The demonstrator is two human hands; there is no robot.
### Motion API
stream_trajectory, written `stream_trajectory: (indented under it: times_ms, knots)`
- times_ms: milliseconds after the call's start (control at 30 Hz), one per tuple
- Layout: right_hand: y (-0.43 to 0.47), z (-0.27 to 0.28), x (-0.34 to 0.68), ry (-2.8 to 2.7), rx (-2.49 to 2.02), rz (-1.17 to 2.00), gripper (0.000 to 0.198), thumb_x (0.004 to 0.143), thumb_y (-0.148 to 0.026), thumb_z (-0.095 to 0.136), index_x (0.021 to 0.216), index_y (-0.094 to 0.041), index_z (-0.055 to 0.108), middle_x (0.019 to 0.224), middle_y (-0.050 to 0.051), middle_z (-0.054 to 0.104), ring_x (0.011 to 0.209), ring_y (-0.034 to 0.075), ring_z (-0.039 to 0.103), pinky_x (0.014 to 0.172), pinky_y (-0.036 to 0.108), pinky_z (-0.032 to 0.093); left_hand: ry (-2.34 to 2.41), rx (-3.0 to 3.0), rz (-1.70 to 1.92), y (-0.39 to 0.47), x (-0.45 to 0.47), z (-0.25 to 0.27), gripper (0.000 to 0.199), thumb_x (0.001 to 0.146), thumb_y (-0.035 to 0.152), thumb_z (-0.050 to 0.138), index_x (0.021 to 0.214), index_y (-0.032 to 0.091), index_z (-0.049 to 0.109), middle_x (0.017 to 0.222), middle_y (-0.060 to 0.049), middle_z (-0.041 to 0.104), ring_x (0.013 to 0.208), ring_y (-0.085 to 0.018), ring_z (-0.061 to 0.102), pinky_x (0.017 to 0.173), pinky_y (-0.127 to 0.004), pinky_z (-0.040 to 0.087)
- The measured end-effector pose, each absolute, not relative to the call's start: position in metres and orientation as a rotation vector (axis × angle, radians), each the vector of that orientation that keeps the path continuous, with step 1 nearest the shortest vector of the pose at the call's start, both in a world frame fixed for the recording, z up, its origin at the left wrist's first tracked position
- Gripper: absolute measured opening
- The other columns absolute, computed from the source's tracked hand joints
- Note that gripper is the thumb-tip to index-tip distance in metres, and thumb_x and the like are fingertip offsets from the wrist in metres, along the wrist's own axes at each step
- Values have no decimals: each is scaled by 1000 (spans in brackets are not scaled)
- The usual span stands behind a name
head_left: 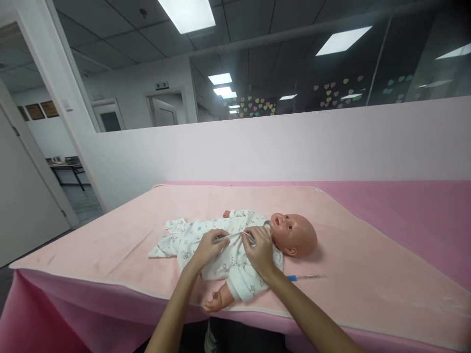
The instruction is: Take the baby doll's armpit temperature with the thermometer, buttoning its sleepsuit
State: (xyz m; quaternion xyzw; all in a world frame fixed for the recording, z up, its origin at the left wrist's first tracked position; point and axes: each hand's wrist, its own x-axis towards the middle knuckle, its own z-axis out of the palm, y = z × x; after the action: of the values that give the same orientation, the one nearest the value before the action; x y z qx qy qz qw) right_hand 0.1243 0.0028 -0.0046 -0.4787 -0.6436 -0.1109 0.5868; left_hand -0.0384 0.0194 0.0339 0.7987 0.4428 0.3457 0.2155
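A baby doll [296,235] lies on its back, its head to the right, dressed in a white printed romper [224,267]. Over the doll's chest, a thin white cord [235,235], perhaps a tie of the romper, stretches between my two hands. My left hand [214,245] is closed on the cord's left part, above the belly. Close to the doll's neck, my right hand [259,247] pinches its other part, the fingertips partly hidden. Beside my right forearm lies a thin stick with a blue end and a clear shaft [307,277].
A pale pink blanket [110,240] covers the table, over a darker pink cloth [415,211] that hangs down at the front. Behind the table runs a low white wall [279,152] with glass above. A door [25,196] stands at the left.
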Motion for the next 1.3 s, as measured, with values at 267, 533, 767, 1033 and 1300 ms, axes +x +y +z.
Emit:
stream_trajectory:
  times_ms: [267,533,767,1033,1300]
  knots:
    - [4,-6,125,-1515,-1114,-247,9,79,-21,50,72,-19,56,69,1,60,71,16,51,72,31,33,1363,2364,1332,10,-33,6,21,72,17,44,81,21,62,83,-2,63,83,-18,55,78,-32,41]
    - [4,-7,126,-1524,-1112,-218,10,80,-21,49,73,-19,56,70,2,60,72,17,50,71,31,34,1492,2505,1408,3,-29,1,16,77,16,42,83,20,56,84,-3,59,83,-17,51,75,-31,37]
    - [5,-9,126,-1521,-1092,-233,10,80,-23,50,73,-19,56,70,2,60,71,17,50,70,31,34,1518,2498,1557,3,-30,-2,16,78,18,46,77,22,61,70,0,56,76,-16,50,79,-32,36]
    - [9,-13,127,-1521,-1087,-240,9,79,-22,50,74,-20,57,70,1,60,70,17,51,69,31,34,1629,2395,1660,2,-30,-2,12,79,22,48,78,22,60,71,0,59,74,-15,53,84,-34,32]
    - [8,-12,127,-1511,-1090,-234,8,79,-22,51,73,-20,57,71,1,61,71,17,51,69,31,34,1726,2490,1441,-3,-25,6,17,77,34,54,90,24,61,84,-3,65,86,-20,51,90,-41,24]
